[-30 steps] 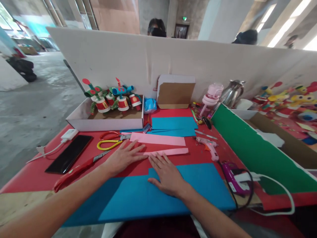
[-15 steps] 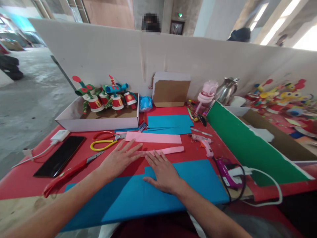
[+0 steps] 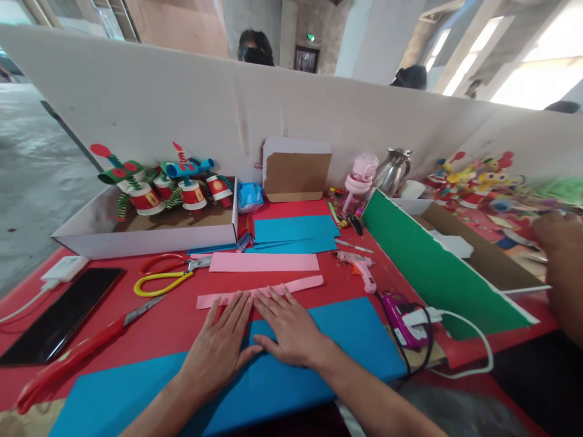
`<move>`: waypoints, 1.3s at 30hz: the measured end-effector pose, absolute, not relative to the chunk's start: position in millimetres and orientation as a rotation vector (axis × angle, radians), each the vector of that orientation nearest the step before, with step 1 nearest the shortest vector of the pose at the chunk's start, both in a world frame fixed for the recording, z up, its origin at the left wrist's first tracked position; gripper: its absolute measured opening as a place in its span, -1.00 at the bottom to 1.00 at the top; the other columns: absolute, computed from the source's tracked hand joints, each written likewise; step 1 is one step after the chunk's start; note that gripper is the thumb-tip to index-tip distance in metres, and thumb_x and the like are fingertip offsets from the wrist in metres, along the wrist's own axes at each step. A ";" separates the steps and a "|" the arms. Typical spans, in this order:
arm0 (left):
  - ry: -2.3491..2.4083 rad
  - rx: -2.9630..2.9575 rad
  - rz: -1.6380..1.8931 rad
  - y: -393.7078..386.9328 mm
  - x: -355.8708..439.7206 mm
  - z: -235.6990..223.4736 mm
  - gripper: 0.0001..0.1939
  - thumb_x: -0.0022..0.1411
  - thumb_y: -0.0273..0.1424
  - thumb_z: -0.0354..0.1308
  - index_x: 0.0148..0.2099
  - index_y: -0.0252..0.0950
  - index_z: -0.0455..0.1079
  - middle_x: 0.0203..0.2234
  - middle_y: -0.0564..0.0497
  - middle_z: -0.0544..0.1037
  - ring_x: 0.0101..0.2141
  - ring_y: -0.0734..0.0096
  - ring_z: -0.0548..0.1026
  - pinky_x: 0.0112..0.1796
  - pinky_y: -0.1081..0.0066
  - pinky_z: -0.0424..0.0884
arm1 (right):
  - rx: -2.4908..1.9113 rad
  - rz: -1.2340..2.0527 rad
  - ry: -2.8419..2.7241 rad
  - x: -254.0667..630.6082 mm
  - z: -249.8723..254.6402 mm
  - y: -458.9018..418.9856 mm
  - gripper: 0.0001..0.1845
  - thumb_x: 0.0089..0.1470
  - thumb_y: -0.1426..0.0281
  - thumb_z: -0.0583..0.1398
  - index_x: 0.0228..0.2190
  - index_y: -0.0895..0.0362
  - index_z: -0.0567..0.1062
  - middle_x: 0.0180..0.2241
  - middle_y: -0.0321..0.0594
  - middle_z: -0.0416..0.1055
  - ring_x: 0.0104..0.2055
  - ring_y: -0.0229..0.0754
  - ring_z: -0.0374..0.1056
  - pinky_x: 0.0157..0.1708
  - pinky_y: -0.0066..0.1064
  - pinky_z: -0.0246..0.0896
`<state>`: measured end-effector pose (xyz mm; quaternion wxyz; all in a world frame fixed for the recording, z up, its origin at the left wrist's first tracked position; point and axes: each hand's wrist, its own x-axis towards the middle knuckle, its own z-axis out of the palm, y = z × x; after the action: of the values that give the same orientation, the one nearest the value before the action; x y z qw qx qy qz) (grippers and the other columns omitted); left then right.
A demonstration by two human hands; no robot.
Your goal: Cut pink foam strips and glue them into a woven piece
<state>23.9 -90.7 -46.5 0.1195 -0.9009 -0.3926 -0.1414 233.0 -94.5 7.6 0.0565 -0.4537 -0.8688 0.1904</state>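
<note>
A narrow folded pink paper strip [image 3: 306, 283] lies across the red table covering, its ends showing on both sides of my hands. My left hand [image 3: 221, 346] rests flat with fingertips on the strip's near edge. Beside it, my right hand [image 3: 289, 328] also lies flat, fingers spread over the strip's middle. The thumbs come close together above blue paper [image 3: 346, 340] at the near edge. Just beyond lies a wider pink strip [image 3: 264, 262], with blue sheets [image 3: 296, 229] behind it.
Scissors with red and yellow handles [image 3: 164, 282], a red-handled cutter [image 3: 82, 358] and a phone [image 3: 59, 315] lie left. A pink glue gun [image 3: 359, 267] and purple power strip [image 3: 405, 325] lie right, by a green-sided box [image 3: 437, 273]. Cup figures fill a white box [image 3: 150, 243]. Another person's hand [image 3: 565, 255] shows far right.
My left hand has drawn nearer to me and turned beside the right, uncovering the strip's left end. The view has swung right, and another person's hand has come in at the right edge.
</note>
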 end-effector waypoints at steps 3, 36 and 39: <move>-1.135 -2.629 -0.428 -91.2 24.2 -45.1 -0.18 0.35 0.09 -0.28 0.41 -0.40 -0.03 0.25 -0.28 0.30 0.26 -0.03 0.22 0.23 -0.05 0.01 | -1.372 0.540 -2.656 244.0 4.8 -92.1 -0.25 0.30 -0.01 -0.10 0.35 0.14 -0.02 0.38 -0.17 -0.06 0.44 -0.07 -0.26 0.40 -0.04 -0.42; -1.414 -2.624 -0.225 -96.3 34.7 -16.1 -0.38 0.42 -0.09 -0.22 0.29 -0.41 0.23 0.24 -0.22 0.33 0.26 0.09 0.23 0.29 -0.05 -0.08 | -1.434 0.471 -2.598 235.8 -5.4 -88.2 -0.18 0.25 -0.09 -0.08 0.33 0.15 0.01 0.38 -0.09 -0.13 0.43 0.00 -0.25 0.37 -0.01 -0.19; -1.434 -2.554 -0.261 -100.5 19.4 -21.0 -0.32 0.41 -0.03 -0.26 0.30 -0.42 0.22 0.25 -0.22 0.32 0.26 0.09 0.24 0.29 -0.04 -0.11 | -1.472 0.505 -2.622 235.4 -2.0 -88.8 -0.15 0.25 -0.10 -0.10 0.33 0.20 0.02 0.38 -0.04 -0.13 0.43 0.03 -0.24 0.37 0.00 -0.21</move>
<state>19.4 -100.5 -21.0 0.1004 -0.8642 -0.4851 -0.0883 235.4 -88.8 -2.0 0.0462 -0.4822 -0.8590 0.1655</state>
